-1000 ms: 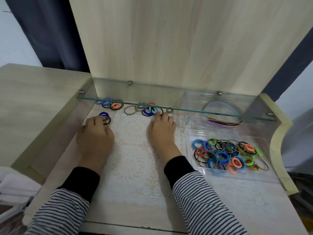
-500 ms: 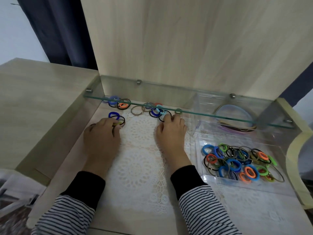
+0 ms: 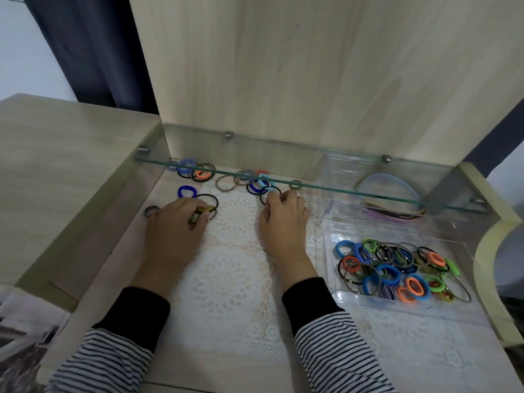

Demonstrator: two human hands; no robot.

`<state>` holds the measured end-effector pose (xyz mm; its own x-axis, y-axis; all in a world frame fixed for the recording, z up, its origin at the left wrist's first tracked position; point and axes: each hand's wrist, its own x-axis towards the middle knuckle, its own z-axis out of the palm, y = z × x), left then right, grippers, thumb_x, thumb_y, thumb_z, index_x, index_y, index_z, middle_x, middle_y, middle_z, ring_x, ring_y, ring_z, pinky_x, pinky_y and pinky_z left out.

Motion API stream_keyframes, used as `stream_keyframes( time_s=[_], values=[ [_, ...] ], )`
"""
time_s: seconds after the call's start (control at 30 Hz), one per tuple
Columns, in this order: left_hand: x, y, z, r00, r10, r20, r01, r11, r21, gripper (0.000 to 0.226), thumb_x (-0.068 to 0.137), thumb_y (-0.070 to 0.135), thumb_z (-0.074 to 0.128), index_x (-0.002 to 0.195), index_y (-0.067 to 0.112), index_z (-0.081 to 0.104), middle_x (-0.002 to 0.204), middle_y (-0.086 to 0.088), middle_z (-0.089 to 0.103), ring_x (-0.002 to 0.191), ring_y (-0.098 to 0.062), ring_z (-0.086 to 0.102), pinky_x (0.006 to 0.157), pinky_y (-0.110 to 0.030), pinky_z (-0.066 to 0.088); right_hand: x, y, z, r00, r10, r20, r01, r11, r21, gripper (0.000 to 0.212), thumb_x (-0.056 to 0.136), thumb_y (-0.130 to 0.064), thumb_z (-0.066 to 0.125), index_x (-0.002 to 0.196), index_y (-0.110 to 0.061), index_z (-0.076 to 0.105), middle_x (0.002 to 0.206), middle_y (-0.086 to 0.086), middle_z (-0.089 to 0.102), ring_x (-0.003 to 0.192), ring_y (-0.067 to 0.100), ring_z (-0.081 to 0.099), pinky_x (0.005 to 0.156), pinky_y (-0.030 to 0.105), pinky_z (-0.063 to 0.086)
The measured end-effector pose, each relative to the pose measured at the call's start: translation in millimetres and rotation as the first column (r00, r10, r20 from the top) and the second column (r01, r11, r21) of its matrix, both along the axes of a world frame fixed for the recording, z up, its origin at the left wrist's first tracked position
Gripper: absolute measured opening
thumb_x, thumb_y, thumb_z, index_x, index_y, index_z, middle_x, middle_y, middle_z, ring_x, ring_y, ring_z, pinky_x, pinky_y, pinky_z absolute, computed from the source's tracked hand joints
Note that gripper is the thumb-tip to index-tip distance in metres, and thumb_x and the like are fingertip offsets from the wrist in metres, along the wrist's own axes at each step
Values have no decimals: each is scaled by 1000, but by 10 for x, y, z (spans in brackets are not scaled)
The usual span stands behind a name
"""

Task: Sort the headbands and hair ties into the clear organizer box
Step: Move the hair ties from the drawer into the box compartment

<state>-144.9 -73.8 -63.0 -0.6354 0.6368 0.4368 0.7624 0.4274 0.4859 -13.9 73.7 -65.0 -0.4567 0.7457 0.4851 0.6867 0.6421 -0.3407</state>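
Both hands stay at the same loose ties as half a second earlier, near the back of the pale wood-grain desk (image 3: 113, 279). The left hand (image 3: 175, 228) has its fingers curled, pinching a yellow-and-black elastic hair tie (image 3: 205, 208). The right hand (image 3: 283, 222) rests bent fingertips on a thin black elastic loop (image 3: 271, 188) at the edge of the white lace doily (image 3: 232, 268); whether it pinches cannot be told. At the right sits the clear rigid plastic organizer box (image 3: 348, 297), its front compartment heaped with round, soft hair ties (image 3: 397, 270) and curved headbands (image 3: 391, 211) behind, under the glass shelf (image 3: 312, 187).
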Motion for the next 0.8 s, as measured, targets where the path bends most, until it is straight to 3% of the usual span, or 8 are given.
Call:
stream_keyframes(
  time_s=[0.27, 0.57, 0.8],
  values=[
    [4, 5, 34, 1000, 6, 8, -6, 998, 56, 10, 92, 19, 60, 99, 16, 67, 102, 1, 65, 90, -17, 59, 76, -38, 51, 10, -16, 35, 999, 30, -31, -31, 999, -14, 11, 77, -7, 60, 87, -11, 63, 93, 12, 54, 87, 31, 49, 72, 37, 37],
    [-37, 11, -13, 978, -22, -205, 41, 995, 91, 20, 87, 24, 57, 99, 16, 70, 96, -2, 69, 83, -22, 63, 67, -39, 51, 29, -131, 88, 996, 82, -35, -81, 996, 36, 18, 67, 1, 68, 80, -10, 63, 87, 10, 55, 78, 30, 51, 64, 35, 41],
    [81, 6, 47, 908, -81, -412, 131, 987, 94, 12, 89, 22, 61, 95, 17, 70, 94, 1, 70, 81, -22, 65, 68, -36, 46, 234, -363, 201, 988, 144, -52, -143, 989, 20, 11, 72, -3, 66, 80, -10, 62, 88, 9, 53, 81, 28, 49, 65, 36, 41]
  ],
)
